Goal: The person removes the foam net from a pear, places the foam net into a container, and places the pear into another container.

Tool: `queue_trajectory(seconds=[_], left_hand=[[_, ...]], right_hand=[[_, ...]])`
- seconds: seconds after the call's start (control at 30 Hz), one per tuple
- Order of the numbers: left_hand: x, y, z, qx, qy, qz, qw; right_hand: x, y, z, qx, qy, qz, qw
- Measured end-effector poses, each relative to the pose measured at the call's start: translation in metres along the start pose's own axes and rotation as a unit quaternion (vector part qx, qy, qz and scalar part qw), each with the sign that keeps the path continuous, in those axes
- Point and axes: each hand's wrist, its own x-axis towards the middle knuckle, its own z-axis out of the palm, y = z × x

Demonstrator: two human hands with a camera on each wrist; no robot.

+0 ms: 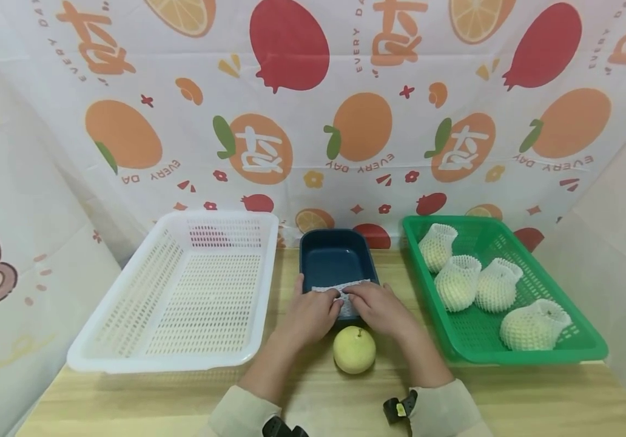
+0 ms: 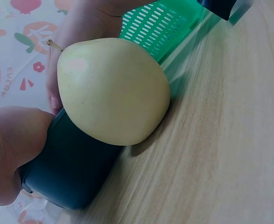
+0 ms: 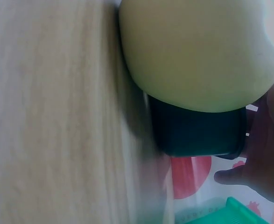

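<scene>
In the head view a dark blue box point(image 1: 336, 262) stands between two baskets. A white foam net sleeve point(image 1: 348, 309) lies flat at its near end. My left hand point(image 1: 312, 314) and right hand point(image 1: 383, 308) meet over that sleeve, fingertips curled in and pinching it from either side. Just in front of the box and below the wrists sits a bare yellow-green pear point(image 1: 354, 350), its stem up, touched by neither hand. Both wrist views show the pear point(image 2: 113, 91) large in front, hiding most of the fingers and the sleeve.
On the left is a white plastic basket point(image 1: 269, 291) with a slotted bottom. A green basket point(image 1: 558, 276) on the right holds several pears point(image 1: 457, 284) in foam nets. The wooden table point(image 1: 324, 400) runs up to a fruit-printed cloth point(image 1: 313, 109) behind.
</scene>
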Motion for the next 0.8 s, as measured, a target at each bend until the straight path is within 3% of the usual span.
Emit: queue_trajectory(seconds=[0.23,0.43,0.67,0.8], left_hand=[[0.001,0.001,-0.001,0.010,-0.005,0.001,0.9999],[0.000,0.002,-0.001,0.000,-0.004,0.000,1.0000],[0.000,0.002,-0.001,-0.008,-0.004,-0.002,1.0000],[0.000,0.002,-0.003,-0.012,0.003,-0.002,0.9999]], right_hand=[[0.000,-0.003,0.000,0.003,-0.048,0.033,0.9983],[-0.001,-0.003,-0.002,0.014,-0.048,0.038,0.9981],[-0.016,-0.013,-0.032,0.044,-0.011,0.015,0.9989],[-0.028,-0.019,-0.047,0.063,-0.038,-0.011,0.9972]])
